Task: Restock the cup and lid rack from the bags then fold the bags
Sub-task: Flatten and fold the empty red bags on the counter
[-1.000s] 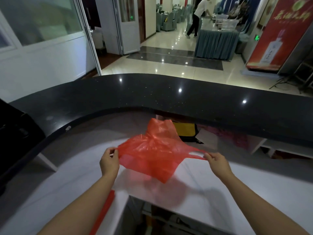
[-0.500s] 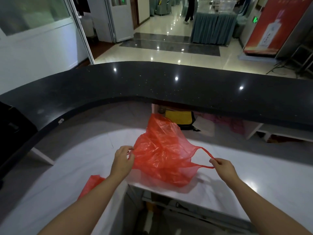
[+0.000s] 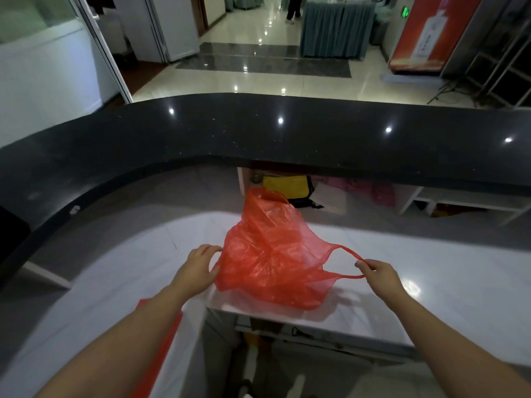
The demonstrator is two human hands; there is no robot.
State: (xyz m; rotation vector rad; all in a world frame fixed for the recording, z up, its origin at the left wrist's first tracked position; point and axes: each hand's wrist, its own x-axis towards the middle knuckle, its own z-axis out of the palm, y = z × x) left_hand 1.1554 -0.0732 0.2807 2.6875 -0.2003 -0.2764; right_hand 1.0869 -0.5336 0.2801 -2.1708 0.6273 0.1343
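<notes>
Restock part looks done or at least off-camera: no cup and lid rack, cups or lids in view, so can't confirm. We're in the fold phase. Red plastic bag (image 3: pixel 273 259) looks empty, crumpled and puffed up, its lower edge down on the white marble counter (image 3: pixel 431 282) near the counter's inner corner, top of it rising toward the black curved bar top (image 3: pixel 258 133). Left hand (image 3: pixel 198 271) grips the bag's left edge, fingers curled into the plastic. Right hand (image 3: pixel 379 271) pinches the right handle loop (image 3: pixel 349 264), pulled out taut to the side of the bag. Judgement: bag is being spread, not yet flattened, no fold made. A second red bag (image 3: pixel 161 334), partly hidden under the left forearm, lies on the counter nearer the person; can't tell if it's folded. Left to do: flatten, fold this one, maybe the other.
</notes>
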